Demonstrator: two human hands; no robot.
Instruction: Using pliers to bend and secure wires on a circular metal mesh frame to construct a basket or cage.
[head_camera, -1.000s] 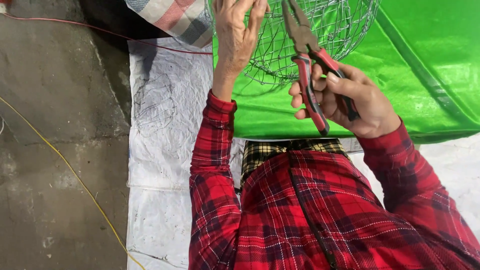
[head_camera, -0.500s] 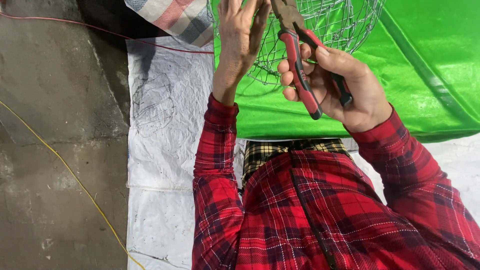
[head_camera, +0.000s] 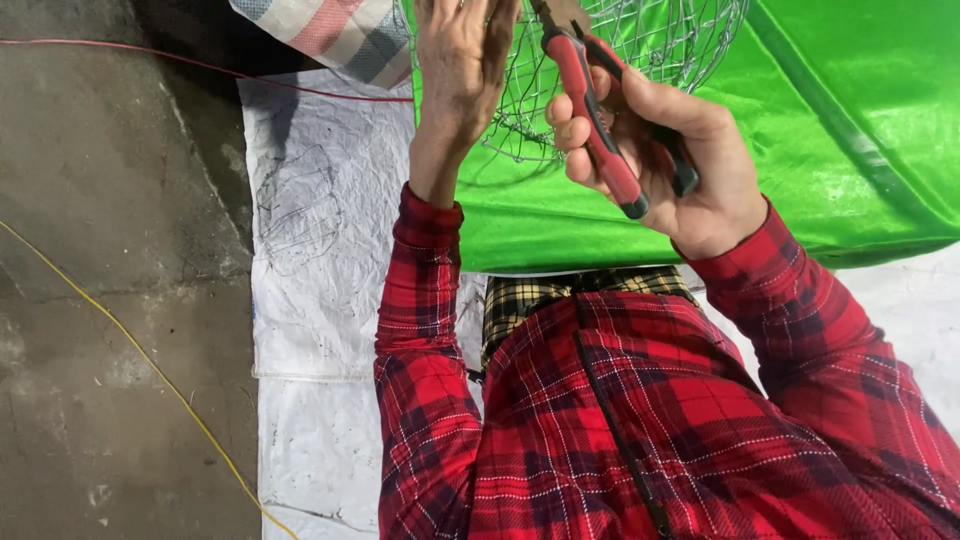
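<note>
A green sheet (head_camera: 850, 130) and white cloth (head_camera: 320, 250) cover the concrete floor (head_camera: 100, 300). The right hand (head_camera: 680, 160) is clenched around red-handled pliers (head_camera: 600, 130); the left hand (head_camera: 460, 70) grips the wire basket (head_camera: 660, 40) just beside them.

The person wears a red shirt (head_camera: 650, 420) in a tartan check, crossed by black bands and thin white lines. Its long sleeves end in buttoned cuffs, one just below the bare left hand (head_camera: 462, 60), the other below the bare right hand (head_camera: 670, 150). A dark zip line runs down the shirt's front. Above the shirt's edge a yellow-and-black checked garment (head_camera: 560, 295) shows.
</note>
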